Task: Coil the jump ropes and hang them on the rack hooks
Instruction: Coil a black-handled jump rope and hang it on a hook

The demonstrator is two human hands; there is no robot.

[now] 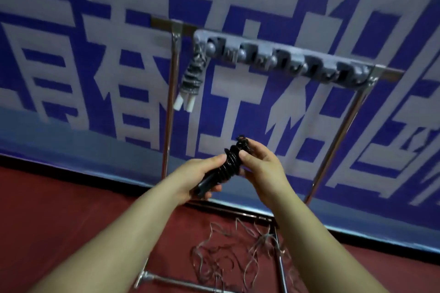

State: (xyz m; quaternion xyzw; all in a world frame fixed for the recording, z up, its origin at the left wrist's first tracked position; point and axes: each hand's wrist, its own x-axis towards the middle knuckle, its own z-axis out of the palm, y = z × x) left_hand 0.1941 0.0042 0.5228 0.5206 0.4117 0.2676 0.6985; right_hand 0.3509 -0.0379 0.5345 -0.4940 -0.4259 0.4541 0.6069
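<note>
Below the rack hooks (283, 60), a light, springy black jump rope (228, 165) is gripped at its handles by the left hand (197, 178) and its loop pinched by the right hand (259, 171).

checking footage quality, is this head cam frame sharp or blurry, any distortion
Head view: soft motion blur throughout, smearing the hook strip and the loose ropes on the floor; the black coiled rope in both hands is clearest; wide-angle tilt bends the rack poles; lighting even, no glare.
</note>
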